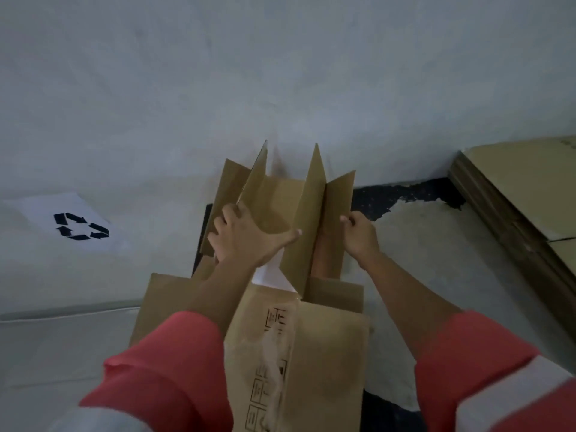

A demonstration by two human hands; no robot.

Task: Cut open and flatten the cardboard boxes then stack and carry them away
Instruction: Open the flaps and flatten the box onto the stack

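Observation:
A brown cardboard box [299, 353] lies lengthwise in front of me, printed symbols and torn tape on its upper face. Its far end flaps [280, 198] stand up and splay out against the white wall. My left hand [246, 235] grips the left flaps, fingers curled over their edge and thumb stretched to the right. My right hand [358, 235] pinches the edge of the right flap [339, 201]. A white sheet [268, 272] shows between the flaps. Both arms wear red sleeves.
A stack of flattened cardboard [523, 207] lies on the floor at the right. On the wall to the left hangs a white paper with a black recycling sign [81, 227]. The floor is dark with a pale patch [436, 260].

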